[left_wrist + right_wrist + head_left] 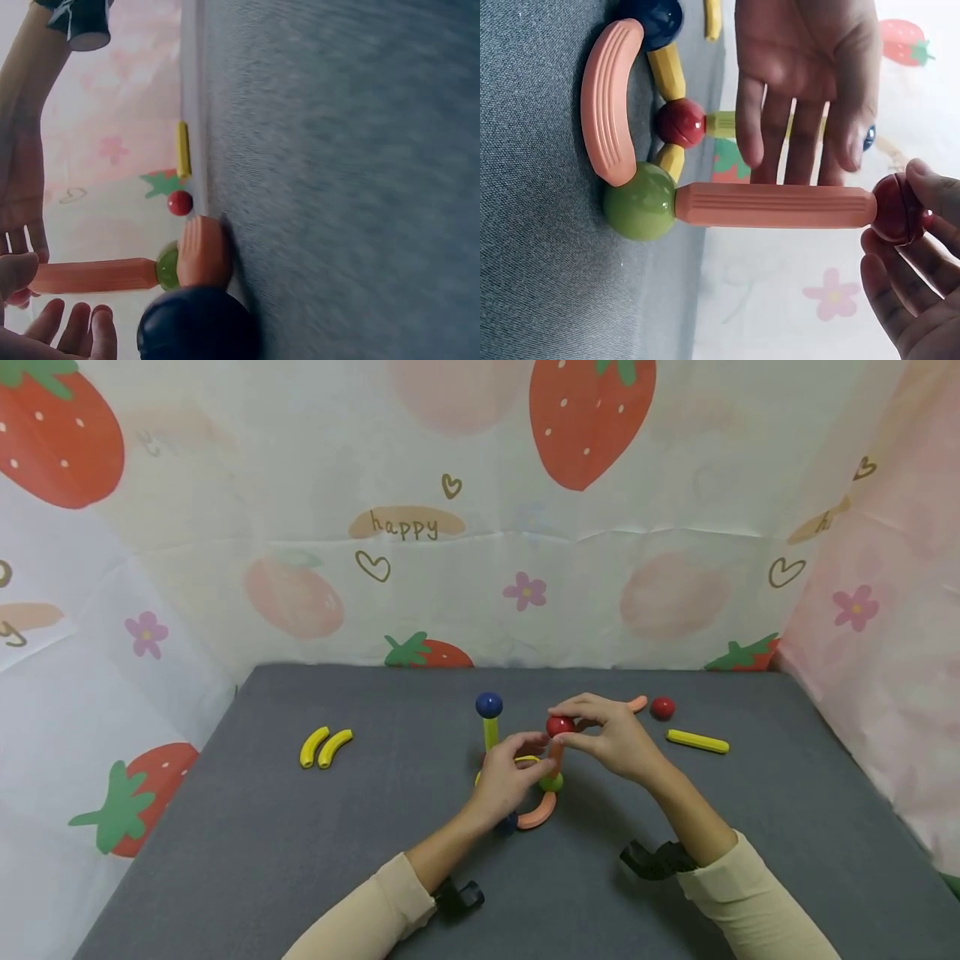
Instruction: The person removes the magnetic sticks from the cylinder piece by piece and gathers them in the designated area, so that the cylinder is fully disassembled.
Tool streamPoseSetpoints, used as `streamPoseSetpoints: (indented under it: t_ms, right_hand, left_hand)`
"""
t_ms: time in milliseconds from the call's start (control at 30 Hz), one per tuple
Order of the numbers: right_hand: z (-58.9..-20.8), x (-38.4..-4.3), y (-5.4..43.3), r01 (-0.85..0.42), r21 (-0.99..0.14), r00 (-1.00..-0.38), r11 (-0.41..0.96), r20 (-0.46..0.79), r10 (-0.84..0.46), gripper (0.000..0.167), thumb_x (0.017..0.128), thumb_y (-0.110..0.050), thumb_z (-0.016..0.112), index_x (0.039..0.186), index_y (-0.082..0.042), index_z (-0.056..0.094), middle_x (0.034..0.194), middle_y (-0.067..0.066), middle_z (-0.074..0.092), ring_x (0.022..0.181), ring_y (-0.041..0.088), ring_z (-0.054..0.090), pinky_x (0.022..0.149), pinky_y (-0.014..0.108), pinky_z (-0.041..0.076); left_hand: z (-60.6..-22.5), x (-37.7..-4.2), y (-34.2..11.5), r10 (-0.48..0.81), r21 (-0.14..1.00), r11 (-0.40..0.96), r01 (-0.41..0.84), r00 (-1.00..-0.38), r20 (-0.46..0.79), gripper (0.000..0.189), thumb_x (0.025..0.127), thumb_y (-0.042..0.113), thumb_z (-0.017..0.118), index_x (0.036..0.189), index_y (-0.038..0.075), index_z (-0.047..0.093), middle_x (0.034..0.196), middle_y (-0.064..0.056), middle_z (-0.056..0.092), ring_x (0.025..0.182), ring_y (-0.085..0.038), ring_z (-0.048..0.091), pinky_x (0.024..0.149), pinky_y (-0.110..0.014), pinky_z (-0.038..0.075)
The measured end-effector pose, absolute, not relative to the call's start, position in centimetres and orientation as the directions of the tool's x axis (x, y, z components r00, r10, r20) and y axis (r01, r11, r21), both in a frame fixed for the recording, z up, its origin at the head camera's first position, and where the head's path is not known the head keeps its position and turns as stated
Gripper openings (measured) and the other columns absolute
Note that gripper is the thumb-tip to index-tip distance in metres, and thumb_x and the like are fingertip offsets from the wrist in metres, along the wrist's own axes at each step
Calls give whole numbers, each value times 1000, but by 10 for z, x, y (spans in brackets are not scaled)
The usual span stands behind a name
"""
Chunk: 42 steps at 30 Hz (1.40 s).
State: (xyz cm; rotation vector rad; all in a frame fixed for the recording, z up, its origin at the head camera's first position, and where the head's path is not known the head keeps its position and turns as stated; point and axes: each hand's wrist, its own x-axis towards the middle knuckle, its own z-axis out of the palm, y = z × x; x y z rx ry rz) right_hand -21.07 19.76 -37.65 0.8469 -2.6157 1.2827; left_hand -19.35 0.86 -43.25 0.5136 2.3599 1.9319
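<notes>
The red ball (559,727) meets the top end of the orange stick (776,205), whose long axis stands upright over the green ball (551,782), low by the surface (315,877). Of my hands, the right hand (611,739) is nearer the red ball: it reaches in from the right and pinches it between thumb and fingers. My left hand (504,781) is just left of the stick, fingers loosely extended, thumb apart, gripping nothing; whether it brushes the stick I cannot tell. The curved orange piece (537,812) runs from the green ball toward the near left.
</notes>
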Motion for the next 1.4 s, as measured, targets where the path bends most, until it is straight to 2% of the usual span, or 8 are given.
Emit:
streamPoseSetpoints:
  t_ms: [233,567,833,1033,1267,1400]
  right_hand:
    - [-376,-211,196,-541,-693,-829,477,342,-443,33,86,-10,72,118,-3,69,116,14,67,92,22,66,77,24,55]
    - [-378,-210,197,-544,-680,-830,491,349,-436,35,85,-7,74,118,-3,69,116,14,67,91,22,65,81,28,56]
    - [-376,-210,198,-543,-684,-829,486,347,-439,34,86,-7,72,119,-1,68,115,14,66,92,21,64,82,26,55]
    - [-373,-213,197,-536,-686,-836,493,347,-426,31,85,-9,74,114,-3,71,110,13,68,87,15,63,74,23,53]
    - [-373,-216,197,-493,-720,-858,488,308,-412,31,86,-9,74,115,-1,70,109,14,67,87,9,64,75,24,54]
    - [-375,-218,198,-461,-768,-868,445,288,-403,32,86,-7,72,116,2,68,110,18,67,87,5,65,76,20,55]
  left_hand:
    - [-430,-203,17,275,974,127,190,-950,150,31,93,16,67,119,-1,66,120,-19,67,113,-33,63,98,-40,52]
    - [-429,-211,18,329,943,235,236,-932,152,26,93,19,67,112,1,71,107,-15,73,101,-26,70,86,-31,57]
    - [-430,-213,18,340,932,264,247,-928,150,27,94,21,66,112,1,71,107,-14,73,102,-27,70,86,-33,57]
    - [-428,-213,17,351,921,284,265,-923,158,28,94,21,66,113,1,70,108,-14,73,104,-27,70,85,-34,57]
    - [-427,-213,16,371,902,307,305,-911,182,29,94,20,65,114,0,70,108,-15,73,102,-27,70,84,-34,57]
    - [-427,-212,15,382,895,314,316,-905,186,29,95,20,64,115,0,69,108,-15,73,102,-27,70,84,-33,57]
